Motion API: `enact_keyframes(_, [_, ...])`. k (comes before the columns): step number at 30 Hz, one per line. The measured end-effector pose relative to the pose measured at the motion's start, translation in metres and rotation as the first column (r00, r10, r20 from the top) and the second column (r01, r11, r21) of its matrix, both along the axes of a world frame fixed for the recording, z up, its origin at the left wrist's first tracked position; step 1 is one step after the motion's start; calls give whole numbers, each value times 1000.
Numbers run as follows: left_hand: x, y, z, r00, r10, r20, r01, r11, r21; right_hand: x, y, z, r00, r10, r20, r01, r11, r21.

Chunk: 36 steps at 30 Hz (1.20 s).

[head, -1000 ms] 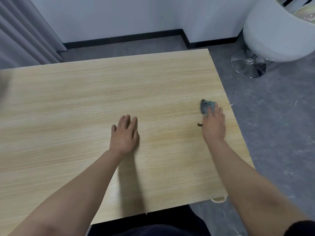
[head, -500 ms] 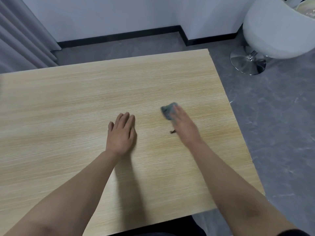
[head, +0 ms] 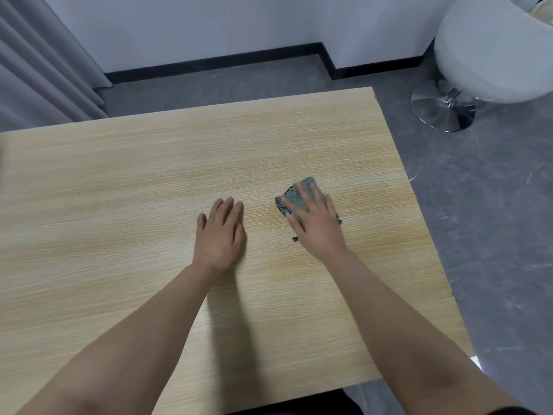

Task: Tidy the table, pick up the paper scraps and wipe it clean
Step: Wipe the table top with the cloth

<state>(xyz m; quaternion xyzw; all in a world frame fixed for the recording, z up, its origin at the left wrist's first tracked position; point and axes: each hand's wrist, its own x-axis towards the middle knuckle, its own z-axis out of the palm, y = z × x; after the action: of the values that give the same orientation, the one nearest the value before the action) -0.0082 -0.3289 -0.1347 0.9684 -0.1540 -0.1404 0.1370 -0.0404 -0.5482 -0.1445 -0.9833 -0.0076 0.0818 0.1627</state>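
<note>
Pale wood tabletop point(head: 119, 190) filled most of view, grey floor and a white chair point(head: 490, 49) beyond. Right hand point(head: 317, 226) pressed flat, fingers straight, on the small grey-green cloth point(head: 299, 196), right of centre. Left hand point(head: 220, 235) lay flat and empty just beside it. Most unwiped surface lay to the cloth's left; no paper scraps showed.
</note>
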Motion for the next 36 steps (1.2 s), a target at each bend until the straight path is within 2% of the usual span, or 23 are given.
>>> enact_keyframes(4, [-1,2,-2,1000,-4,-10,4,1000,10,1,-19,1,998,30,-53,-33,998,-44])
enact_keyframes(6, [-1,2,-2,1000,-6,-16,6,1000,16,4,-21,4,999,23,-42,-23,1000,-14])
enact_keyframes(11, [-2,1,-2,1000,-3,-20,3,1000,20,13,-18,-2,999,15,-43,-18,998,-58])
enact_keyframes(15, [-1,3,-2,999,-14,-33,15,999,31,20,-23,-3,1000,-1,-15,1,1000,-7])
enact_keyframes(18, [0,4,-3,999,-23,-29,24,999,33,23,-43,-7,988,-149,32,150,989,-21])
enact_keyframes(20, [1,3,-3,1000,-21,-20,22,1000,17,24,-57,-10,940,-339,41,340,940,-18])
enact_keyframes(22, [2,4,-4,1000,-20,-15,20,1000,8,27,-50,-12,909,-414,53,416,909,-29])
enact_keyframes(23, [2,5,-4,1000,-22,-12,22,1000,10,29,-36,-11,929,-356,104,361,932,-29])
enact_keyframes(25, [4,6,-5,999,-33,2,33,999,17,32,4,-9,975,-128,184,133,991,-12])
enact_keyframes(27, [5,8,-5,998,-45,34,45,999,-6,31,44,-1,989,87,121,-92,995,33])
enact_keyframes(29, [6,11,-7,996,-52,75,55,998,-42,30,58,5,988,153,1,-151,977,150])
enact_keyframes(30, [7,11,-8,994,-49,96,55,997,-59,30,55,11,995,101,-18,-94,966,241])
enact_keyframes(32, [13,10,-8,990,-19,141,36,993,-115,35,37,19,988,-151,13,133,907,399])
enact_keyframes(33, [16,8,-7,989,4,149,18,989,-144,39,26,21,958,-287,22,255,880,400])
enact_keyframes(34, [18,5,-6,989,22,144,2,987,-164,43,16,23,930,-366,21,338,879,335])
enact_keyframes(36, [22,2,-5,992,36,122,-13,984,-178,50,9,23,923,-380,-61,384,903,191])
